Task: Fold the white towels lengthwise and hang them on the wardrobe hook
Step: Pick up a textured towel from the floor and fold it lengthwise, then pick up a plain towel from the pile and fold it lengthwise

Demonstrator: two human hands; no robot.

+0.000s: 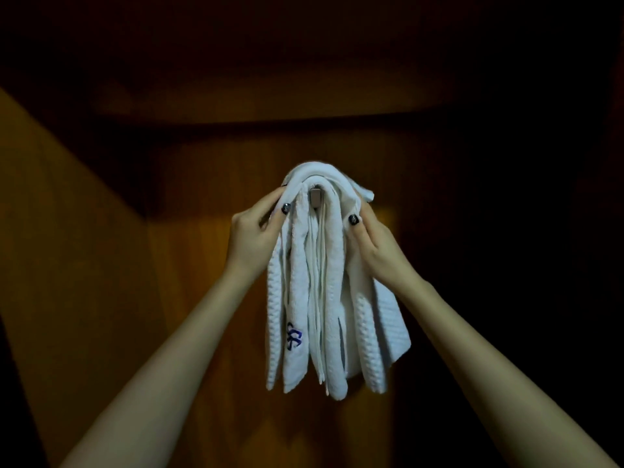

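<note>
White towels [329, 292] hang folded in long strips over a small metal hook [315, 198] on the dark wooden wardrobe wall. One strip carries a blue embroidered mark low on the left. My left hand [256, 234] grips the towels' left side just below the hook, thumb in front. My right hand [374, 241] holds the right side at the same height. Most of the hook is covered by cloth; only its square end shows.
Brown wooden wardrobe panels [84, 248] surround the hook, with a lit side wall at the left and a dark shelf or top board [270, 103] above. The right side lies in deep shadow.
</note>
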